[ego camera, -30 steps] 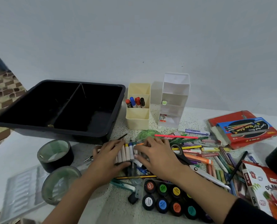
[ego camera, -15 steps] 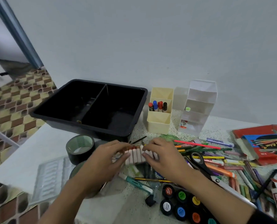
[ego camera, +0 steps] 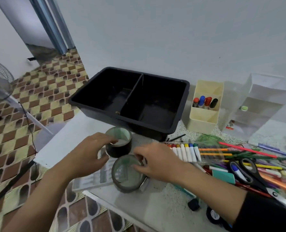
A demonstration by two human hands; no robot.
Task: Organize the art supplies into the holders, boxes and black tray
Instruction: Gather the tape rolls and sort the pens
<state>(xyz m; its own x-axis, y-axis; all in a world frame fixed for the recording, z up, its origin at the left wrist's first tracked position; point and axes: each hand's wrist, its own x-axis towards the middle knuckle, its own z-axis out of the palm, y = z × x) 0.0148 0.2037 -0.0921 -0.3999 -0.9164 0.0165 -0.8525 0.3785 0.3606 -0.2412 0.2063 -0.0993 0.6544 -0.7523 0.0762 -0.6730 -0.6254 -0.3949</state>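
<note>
While both hands were over the left end of the desk point(ego camera: 155, 208), each was at one of two dark tape rolls.

Left hand point(ego camera: 88, 153): fingers point(ego camera: 112, 139) apart and curved, tips on the top rim of the far tape roll point(ego camera: 120, 148), thumb beside its near wall. Motion blur; could not tell whether the fingers were clamped on it or only touching.

Right hand point(ego camera: 157, 162): forefinger curled over the far rim of the near tape roll point(ego camera: 127, 178), thumb tip inside the core, so the rim was pinched between them. The remaining fingers were tucked behind.

Both rolls stood on end on the desk, just beside each other. The near roll sat partly on a clear plastic insert tray point(ego camera: 90, 179) that lay under the left palm and overhung the desk edge.

Just beyond the left fingertips: the black tray point(ego camera: 97, 109), two compartments, angled on the desk, its front wall near the far roll.

Right of the right-hand fingers: a row of white-bodied markers point(ego camera: 184, 152) with coloured caps, lying side by side. Further right, a loose heap of pens and pencils with black-handled scissors point(ego camera: 249, 173) on top.

Beyond the right fingers, past the tray's right wall: a cream holder point(ego camera: 204, 119) with four capped markers point(ego camera: 204, 102) upright in its rear compartment, and a clear tiered holder point(ego camera: 262, 101) beside it.
</note>
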